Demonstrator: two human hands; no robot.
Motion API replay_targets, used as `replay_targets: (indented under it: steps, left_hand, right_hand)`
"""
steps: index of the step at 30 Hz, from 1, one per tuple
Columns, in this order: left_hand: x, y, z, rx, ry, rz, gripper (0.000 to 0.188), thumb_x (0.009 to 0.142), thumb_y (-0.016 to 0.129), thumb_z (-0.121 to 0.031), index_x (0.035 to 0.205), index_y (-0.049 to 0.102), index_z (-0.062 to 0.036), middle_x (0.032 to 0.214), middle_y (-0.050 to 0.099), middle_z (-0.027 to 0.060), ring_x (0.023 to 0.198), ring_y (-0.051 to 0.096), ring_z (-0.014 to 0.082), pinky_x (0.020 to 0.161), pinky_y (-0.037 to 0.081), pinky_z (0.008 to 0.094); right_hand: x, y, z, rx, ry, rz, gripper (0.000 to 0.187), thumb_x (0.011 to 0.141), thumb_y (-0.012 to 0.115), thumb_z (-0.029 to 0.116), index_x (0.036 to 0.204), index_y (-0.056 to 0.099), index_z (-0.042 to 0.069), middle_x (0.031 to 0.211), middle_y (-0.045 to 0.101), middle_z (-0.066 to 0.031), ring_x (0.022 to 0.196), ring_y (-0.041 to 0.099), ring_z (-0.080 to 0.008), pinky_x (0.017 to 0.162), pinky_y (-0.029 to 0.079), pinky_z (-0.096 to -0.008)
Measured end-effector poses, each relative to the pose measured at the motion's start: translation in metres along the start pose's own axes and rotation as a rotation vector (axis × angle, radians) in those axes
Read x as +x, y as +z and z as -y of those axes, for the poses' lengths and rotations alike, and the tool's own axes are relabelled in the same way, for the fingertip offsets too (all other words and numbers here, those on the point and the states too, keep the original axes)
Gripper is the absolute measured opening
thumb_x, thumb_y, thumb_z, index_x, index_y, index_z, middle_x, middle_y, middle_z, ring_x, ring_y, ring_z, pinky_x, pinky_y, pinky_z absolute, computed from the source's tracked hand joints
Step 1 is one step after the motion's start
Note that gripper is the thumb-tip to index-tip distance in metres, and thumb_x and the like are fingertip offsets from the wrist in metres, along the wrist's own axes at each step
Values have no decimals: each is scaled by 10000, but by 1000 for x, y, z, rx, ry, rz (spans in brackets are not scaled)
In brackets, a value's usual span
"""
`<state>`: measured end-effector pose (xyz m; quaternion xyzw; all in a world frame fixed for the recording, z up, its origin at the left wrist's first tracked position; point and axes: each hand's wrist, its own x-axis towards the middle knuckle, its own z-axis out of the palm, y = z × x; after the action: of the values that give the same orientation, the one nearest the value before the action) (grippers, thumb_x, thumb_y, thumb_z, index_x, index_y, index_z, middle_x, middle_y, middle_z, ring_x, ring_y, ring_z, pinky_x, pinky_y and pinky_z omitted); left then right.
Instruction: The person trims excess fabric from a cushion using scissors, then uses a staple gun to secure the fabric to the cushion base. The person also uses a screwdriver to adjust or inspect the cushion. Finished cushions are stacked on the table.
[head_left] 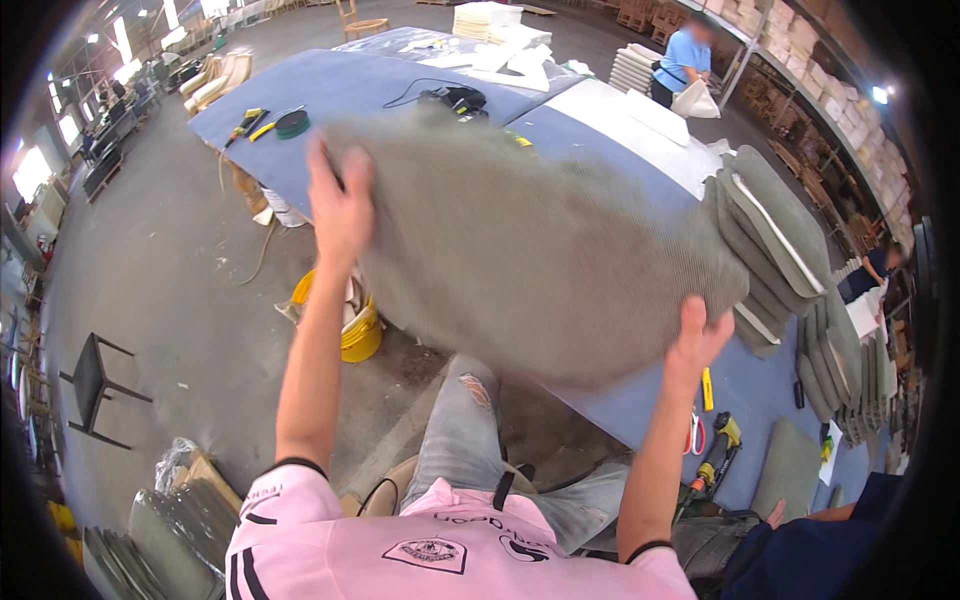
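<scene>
A large grey-green ribbed seat cushion [530, 250] is held up in front of me, blurred by motion, above the near edge of the blue-topped table [330, 80]. My left hand [343, 205] grips its left end, with the thumb on the near side. At the lower right corner my right hand [700, 338] holds the other end, fingers partly hidden behind the cushion. Beyond the cushion a black power tool [455, 98] with a cord lies on the table. Scissors [695, 432] and a yellow-and-black tool [718, 455] lie near my right forearm.
Stacked grey cushions [770, 240] stand on the table's right side. A yellow bucket [361, 338] sits on the floor below my left arm. A green tape roll [292, 124] lies at the table's left corner. A co-worker in blue [685, 60] stands far back; another person sits lower right.
</scene>
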<state>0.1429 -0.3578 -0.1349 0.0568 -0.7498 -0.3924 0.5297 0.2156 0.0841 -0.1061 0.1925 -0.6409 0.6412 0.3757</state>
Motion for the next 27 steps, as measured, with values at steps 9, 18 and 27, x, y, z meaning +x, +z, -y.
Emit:
replay_targets:
  steps: [9, 18, 27]
  left_hand:
    - [-21, 4, 75, 71, 42, -60, 523, 1020, 637, -129, 1521, 530, -23, 1601, 493, 208, 1508, 432, 394, 1258, 330, 489]
    - [-130, 100, 106, 491, 277, 586, 581, 969, 740, -305, 1498, 592, -115, 1645, 459, 234, 1564, 358, 444, 1273, 274, 565]
    - [-163, 320, 100, 214, 380, 926, 497, 929, 737, -359, 1371, 649, -150, 1459, 554, 176, 1401, 484, 398, 1134, 391, 572]
  right_hand:
    - [-32, 196, -152, -263, -356, 720, 336, 891, 818, 154, 1223, 777, 123, 1293, 728, -109, 1223, 676, -355, 1050, 554, -463]
    - [-185, -27, -135, -683, 201, 301, 166, 951, 717, 87, 1103, 781, 67, 1263, 742, -121, 1213, 669, -349, 1054, 526, -477]
    - [-211, -218, -138, -1349, 262, 72, 286, 885, 720, 144, 1156, 702, 56, 1322, 683, -135, 1283, 601, -374, 1061, 474, -542]
